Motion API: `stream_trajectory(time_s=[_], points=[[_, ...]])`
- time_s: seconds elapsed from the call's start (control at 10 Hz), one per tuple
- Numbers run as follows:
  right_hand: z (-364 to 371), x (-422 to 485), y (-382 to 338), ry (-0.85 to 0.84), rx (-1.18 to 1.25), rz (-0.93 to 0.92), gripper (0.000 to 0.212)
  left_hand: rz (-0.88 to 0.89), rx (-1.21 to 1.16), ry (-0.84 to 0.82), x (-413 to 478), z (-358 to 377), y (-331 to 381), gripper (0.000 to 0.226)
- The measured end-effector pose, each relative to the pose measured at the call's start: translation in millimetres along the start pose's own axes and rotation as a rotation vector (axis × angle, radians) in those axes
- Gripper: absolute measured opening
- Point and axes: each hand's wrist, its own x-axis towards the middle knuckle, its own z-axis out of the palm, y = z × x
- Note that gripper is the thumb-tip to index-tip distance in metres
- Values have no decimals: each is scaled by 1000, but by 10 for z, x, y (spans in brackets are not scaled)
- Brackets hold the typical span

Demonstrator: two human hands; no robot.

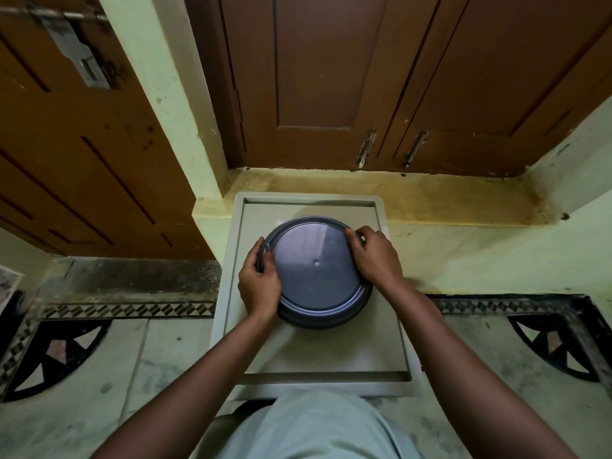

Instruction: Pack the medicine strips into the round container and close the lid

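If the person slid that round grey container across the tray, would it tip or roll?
Probably neither: the round grey plastic container looks low, wide and flat-based on the beige tray. Its smooth grey lid may be slippery, hence both hands gripping the rim.

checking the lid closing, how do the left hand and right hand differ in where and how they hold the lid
The left hand sits on the near-left side of the lid, fingers curled over the edge. The right hand is on the far-right side, reaching further from the person, fingertips pressing on the rim. Both are in contact with the lid on the round container.
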Motion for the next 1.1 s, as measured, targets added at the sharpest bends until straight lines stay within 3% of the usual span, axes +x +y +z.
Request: stream_trajectory(time_s=[0.3,0.5,0.7,0.9,1.1], points=[[75,-162,141,83,26,117,48,87,11,-86,-40,7,34,36],[50,-224,59,90,-9,144,48,77,-28,-11,-198,-21,-71,37],[-6,-293,46,47,-2,144,49,155,102,-149,-162,-143,-56,40],[-25,-547,-76,107,-107,39,49,335,215,-221,-249,-264,44,43],[-113,-880,-215,244,168,-192,44,565,176,-277,-518,-412,217,37]])
